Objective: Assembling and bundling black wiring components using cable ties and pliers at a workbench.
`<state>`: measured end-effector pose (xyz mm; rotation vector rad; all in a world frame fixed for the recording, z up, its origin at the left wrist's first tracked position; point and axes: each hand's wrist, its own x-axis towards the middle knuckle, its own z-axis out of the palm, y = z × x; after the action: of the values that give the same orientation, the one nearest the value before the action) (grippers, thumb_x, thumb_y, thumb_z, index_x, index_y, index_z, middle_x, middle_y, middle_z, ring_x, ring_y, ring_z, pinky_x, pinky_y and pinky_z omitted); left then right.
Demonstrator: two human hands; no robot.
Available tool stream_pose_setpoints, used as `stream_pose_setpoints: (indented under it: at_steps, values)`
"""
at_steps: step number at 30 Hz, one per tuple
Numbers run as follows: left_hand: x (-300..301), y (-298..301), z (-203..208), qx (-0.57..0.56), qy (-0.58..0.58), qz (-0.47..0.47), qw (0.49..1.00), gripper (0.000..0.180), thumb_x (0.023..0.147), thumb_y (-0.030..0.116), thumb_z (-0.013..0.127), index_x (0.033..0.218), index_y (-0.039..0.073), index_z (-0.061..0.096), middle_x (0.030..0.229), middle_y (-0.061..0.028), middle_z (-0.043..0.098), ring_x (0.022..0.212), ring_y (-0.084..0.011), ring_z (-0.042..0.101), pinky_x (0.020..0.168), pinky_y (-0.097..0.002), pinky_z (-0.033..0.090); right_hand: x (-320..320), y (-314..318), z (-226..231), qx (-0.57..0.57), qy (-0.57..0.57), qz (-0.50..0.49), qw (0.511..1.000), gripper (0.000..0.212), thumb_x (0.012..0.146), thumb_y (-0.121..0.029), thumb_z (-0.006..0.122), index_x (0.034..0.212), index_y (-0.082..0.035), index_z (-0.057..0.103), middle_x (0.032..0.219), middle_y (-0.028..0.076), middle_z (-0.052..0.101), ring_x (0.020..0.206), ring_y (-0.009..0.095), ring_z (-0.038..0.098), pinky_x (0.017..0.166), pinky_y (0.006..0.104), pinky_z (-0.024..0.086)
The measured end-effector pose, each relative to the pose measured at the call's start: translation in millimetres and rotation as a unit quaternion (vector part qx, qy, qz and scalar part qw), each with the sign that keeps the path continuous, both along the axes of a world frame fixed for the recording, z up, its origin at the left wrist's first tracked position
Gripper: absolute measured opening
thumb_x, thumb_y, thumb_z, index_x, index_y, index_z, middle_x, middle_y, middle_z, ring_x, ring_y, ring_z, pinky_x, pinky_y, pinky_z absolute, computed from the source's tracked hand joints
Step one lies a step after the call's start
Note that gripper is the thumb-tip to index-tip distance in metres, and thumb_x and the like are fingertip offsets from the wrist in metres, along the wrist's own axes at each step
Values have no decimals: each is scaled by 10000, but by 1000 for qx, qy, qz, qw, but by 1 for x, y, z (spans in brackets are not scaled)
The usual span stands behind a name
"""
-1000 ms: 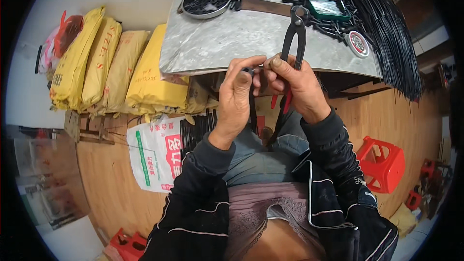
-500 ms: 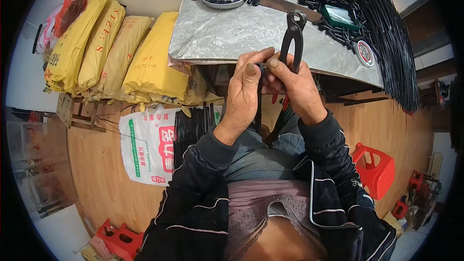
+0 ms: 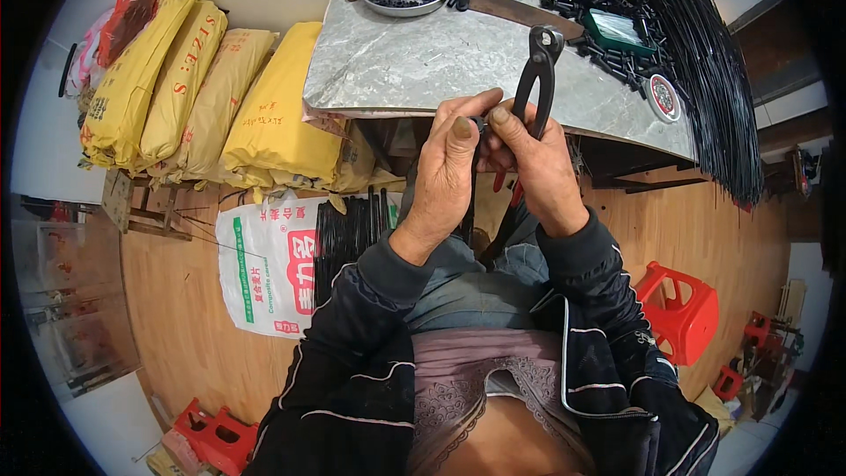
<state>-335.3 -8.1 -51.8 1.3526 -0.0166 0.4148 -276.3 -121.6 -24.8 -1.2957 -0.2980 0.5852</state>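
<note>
Red-handled pincers (image 3: 541, 62) are gripped in the right hand (image 3: 545, 163) and a dark rod (image 3: 477, 159) in the left hand (image 3: 448, 167), before the tabletop's (image 3: 397, 62) near edge. The rod's tip is crowded by both hands and partly hidden; because the right grip is shared between tool and pinch, the pincers could be let slip.

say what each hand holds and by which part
Right hand: black metal pincers with red grips, by the handles. Left hand: slender black rod, near its top end.
</note>
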Motion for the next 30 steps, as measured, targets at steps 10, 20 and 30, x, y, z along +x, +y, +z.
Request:
stream_pose_setpoints:
  at_steps: [10, 20, 30]
  values:
    - [3, -2, -3, 23, 0, 8, 1000, 626, 995, 516, 312, 1277, -2, 523, 1108, -14, 495, 828, -69, 458, 703, -199, 401, 1, -2, -4, 2, 20, -16, 1000, 225, 947, -270, 587, 867, -62, 556, 694, -16, 517, 606, 75, 504, 593, 243, 482]
    - [3, -3, -1, 19, 14, 1, 1000, 637, 991, 528, 317, 1268, -8, 522, 1082, -19, 507, 813, -70, 453, 695, -207, 402, 3, -4, -4, 11, 20, -14, 1000, 265, 932, -279, 613, 805, -48, 583, 674, -5, 520, 590, 93, 489, 567, 261, 462]
    - [3, -2, -3, -7, 5, -13, 1000, 518, 1010, 432, 363, 1276, 24, 543, 1092, -32, 477, 840, -76, 487, 689, -194, 424, 1, -4, -4, 24, 22, -14, 999, 249, 937, -263, 602, 804, -53, 584, 678, -10, 526, 592, 86, 486, 570, 252, 456]
